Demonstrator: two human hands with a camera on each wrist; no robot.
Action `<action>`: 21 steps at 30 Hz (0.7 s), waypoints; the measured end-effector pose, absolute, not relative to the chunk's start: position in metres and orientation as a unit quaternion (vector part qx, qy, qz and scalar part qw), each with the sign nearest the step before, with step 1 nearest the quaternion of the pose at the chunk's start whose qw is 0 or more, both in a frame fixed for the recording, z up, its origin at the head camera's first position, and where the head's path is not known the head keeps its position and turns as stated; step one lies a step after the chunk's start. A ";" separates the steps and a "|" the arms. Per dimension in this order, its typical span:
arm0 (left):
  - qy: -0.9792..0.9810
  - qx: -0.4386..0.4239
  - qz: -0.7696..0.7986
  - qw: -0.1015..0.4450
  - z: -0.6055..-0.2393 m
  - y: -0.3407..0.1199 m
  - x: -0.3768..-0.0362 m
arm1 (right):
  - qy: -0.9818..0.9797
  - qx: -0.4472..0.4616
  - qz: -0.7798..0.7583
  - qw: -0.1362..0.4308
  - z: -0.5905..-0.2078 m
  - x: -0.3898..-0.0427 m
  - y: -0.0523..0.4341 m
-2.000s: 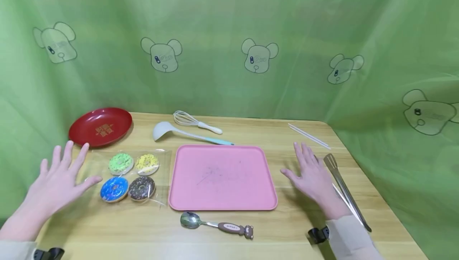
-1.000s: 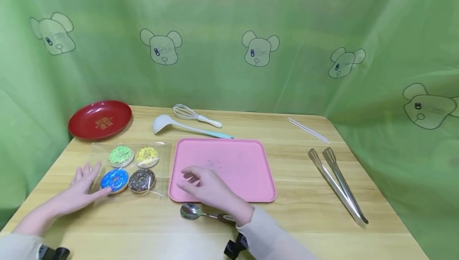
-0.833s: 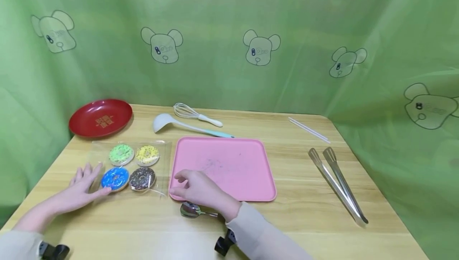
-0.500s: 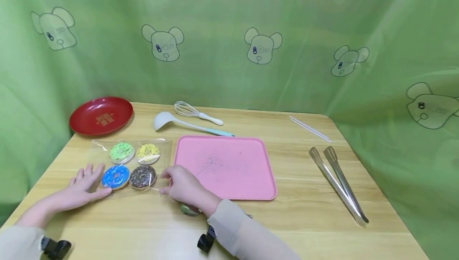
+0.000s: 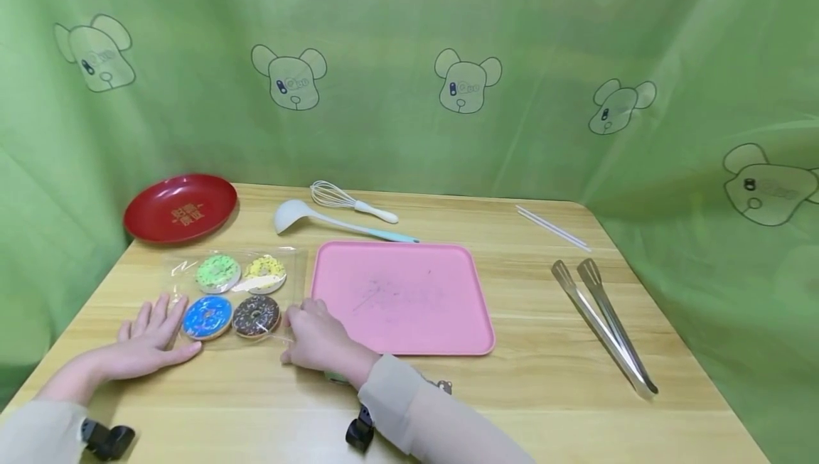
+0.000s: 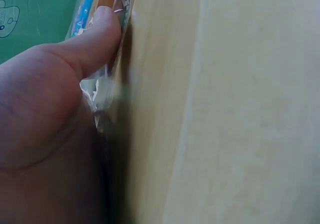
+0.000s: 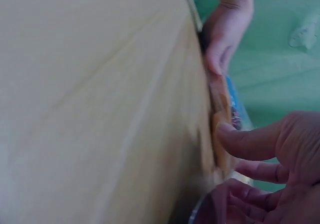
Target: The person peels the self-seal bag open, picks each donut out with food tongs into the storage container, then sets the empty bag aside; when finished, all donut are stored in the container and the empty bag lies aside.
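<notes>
A clear plastic bag (image 5: 296,261) lies on the table, holding a green doughnut (image 5: 218,273), a yellow doughnut (image 5: 265,272), a blue doughnut (image 5: 207,317) and a dark brown doughnut (image 5: 256,315). At its left side my left hand (image 5: 143,350) has the fingers spread and the thumb against the front edge. My right hand (image 5: 323,340) is at the bag's right edge, fingers bent loosely. In the right wrist view its thumb (image 7: 245,141) touches the bag beside a doughnut, apart from the other fingers. A spoon (image 5: 443,385) is mostly hidden under the right forearm.
Right of the bag lies a pink tray (image 5: 409,308). Behind are a ladle (image 5: 293,214) and a whisk (image 5: 339,197), with a red plate (image 5: 179,208) at the back left. Metal tongs (image 5: 608,329) and thin white sticks (image 5: 553,227) lie on the right.
My right hand has come from the tongs, across the tray, to the bag's right edge. My left hand has lowered and moved in to the bag's left side. The doughnuts stay put.
</notes>
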State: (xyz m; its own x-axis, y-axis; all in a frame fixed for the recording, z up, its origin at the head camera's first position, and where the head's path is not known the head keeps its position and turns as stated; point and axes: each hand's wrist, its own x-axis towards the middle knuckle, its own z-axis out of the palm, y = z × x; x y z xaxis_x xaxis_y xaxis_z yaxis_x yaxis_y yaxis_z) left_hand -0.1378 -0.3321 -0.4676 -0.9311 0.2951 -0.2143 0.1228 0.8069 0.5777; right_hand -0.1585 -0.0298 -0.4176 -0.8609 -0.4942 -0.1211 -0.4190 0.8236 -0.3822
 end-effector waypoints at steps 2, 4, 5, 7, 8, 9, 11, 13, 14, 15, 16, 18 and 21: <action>0.939 0.112 0.291 0.147 -0.467 -0.331 -0.138 | 0.951 -0.243 -0.163 0.105 -0.419 -0.158 -0.031; 0.939 0.113 0.291 0.143 -0.467 -0.330 -0.138 | 0.951 -0.245 -0.159 0.098 -0.420 -0.159 -0.032; 0.941 0.110 0.288 0.141 -0.467 -0.329 -0.138 | 0.952 -0.245 -0.161 0.094 -0.421 -0.159 -0.032; 0.939 0.117 0.294 0.133 -0.466 -0.328 -0.137 | 0.951 -0.241 -0.172 0.090 -0.421 -0.160 -0.032; 0.938 0.121 0.298 0.131 -0.465 -0.327 -0.136 | 0.951 -0.239 -0.178 0.087 -0.421 -0.160 -0.032; 0.939 0.117 0.295 0.133 -0.464 -0.327 -0.136 | 0.950 -0.238 -0.184 0.084 -0.421 -0.161 -0.032; 0.941 0.114 0.291 0.132 -0.462 -0.326 -0.135 | 0.948 -0.241 -0.192 0.076 -0.420 -0.161 -0.031; 0.943 0.110 0.284 0.136 -0.461 -0.326 -0.135 | 0.946 -0.249 -0.196 0.066 -0.420 -0.162 -0.029; 0.943 0.109 0.282 0.138 -0.462 -0.327 -0.136 | 0.945 -0.252 -0.199 0.063 -0.420 -0.162 -0.029; 0.945 0.107 0.276 0.139 -0.464 -0.329 -0.137 | 0.943 -0.255 -0.204 0.059 -0.420 -0.162 -0.028; 0.945 0.107 0.275 0.137 -0.468 -0.331 -0.138 | 0.942 -0.256 -0.211 0.057 -0.420 -0.162 -0.027; 0.946 0.106 0.273 0.137 -0.472 -0.334 -0.139 | 0.936 -0.259 -0.232 0.058 -0.420 -0.163 -0.025; 0.948 0.103 0.268 0.136 -0.471 -0.331 -0.138 | 0.919 -0.254 -0.291 0.077 -0.419 -0.166 -0.022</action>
State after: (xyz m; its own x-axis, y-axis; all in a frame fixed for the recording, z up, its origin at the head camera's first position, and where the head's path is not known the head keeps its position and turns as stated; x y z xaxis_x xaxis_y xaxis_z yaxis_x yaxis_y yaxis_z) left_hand -0.1381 -0.3314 -0.4707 -0.9416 0.2687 -0.2030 0.1224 0.8348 0.5368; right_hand -0.1657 -0.0220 -0.4194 -0.8588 -0.5123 0.0072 -0.4233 0.7014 -0.5735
